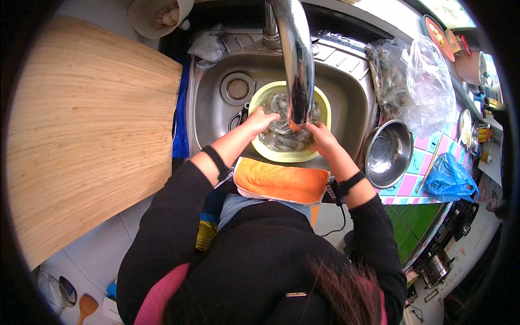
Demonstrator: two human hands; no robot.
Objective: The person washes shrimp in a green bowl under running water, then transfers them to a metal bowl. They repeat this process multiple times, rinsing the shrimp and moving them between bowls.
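Observation:
A pale yellow-green plastic basin point(268, 153) stands in the stainless steel sink point(345, 95). Water and several grey raw shrimp point(280, 140) fill it. My left hand point(260, 121) reaches over the basin's left side, thumb pointing inward, its other fingers down among the shrimp. At the right side my right hand point(323, 138) dips in, most of its fingers hidden. Whether either hand grips a shrimp is unclear. The chrome faucet point(300, 69) arches over the basin and covers part of the shrimp. Black-handled scissors point(235, 121) lie in the sink, partly hidden by the basin.
An orange towel point(280, 180) hangs over the sink's front edge. Right of the sink are a steel bowl point(388, 154), clear plastic bags point(426, 87) and a blue bag point(449, 178). A large wooden board point(93, 122) takes up the left side, beside a mesh bag point(208, 46).

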